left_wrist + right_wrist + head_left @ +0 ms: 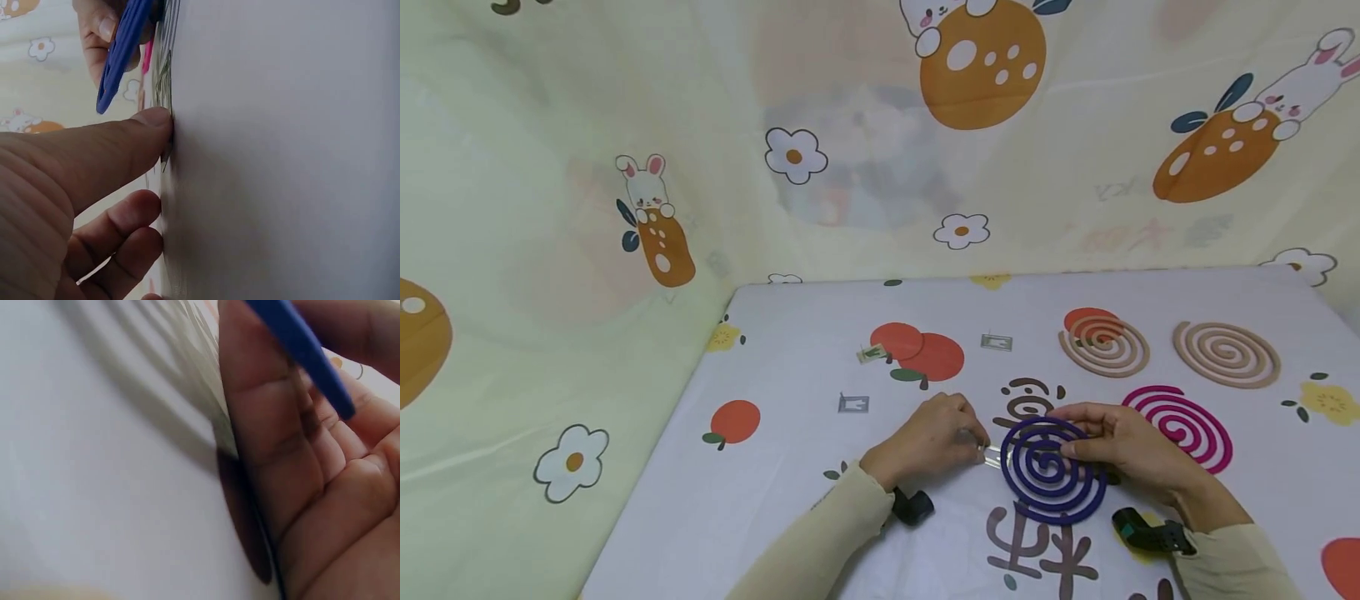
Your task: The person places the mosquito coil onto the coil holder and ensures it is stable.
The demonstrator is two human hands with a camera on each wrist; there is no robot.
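My right hand (1123, 446) pinches a dark blue mosquito coil (1051, 468) by its right side, with the thumb on top. The coil is tilted and lifted off the tablecloth in the left wrist view. Beside it, my left hand (928, 440) pinches the end of a flat, shiny metal coil stand (992, 456). The stand lies low along the cloth, its far part hidden under the blue coil. In the left wrist view the thumb (119, 147) is on the stand (165, 87). The blue coil (309, 356) crosses the fingers in the right wrist view.
A magenta coil (1183, 427) lies just beyond the right hand. Behind it are two tan coils, one left (1138, 354) and one right (1225, 356). Small metal stands lie left (853, 404) and farther back (997, 342), with another small piece (872, 353) on the printed fruit.
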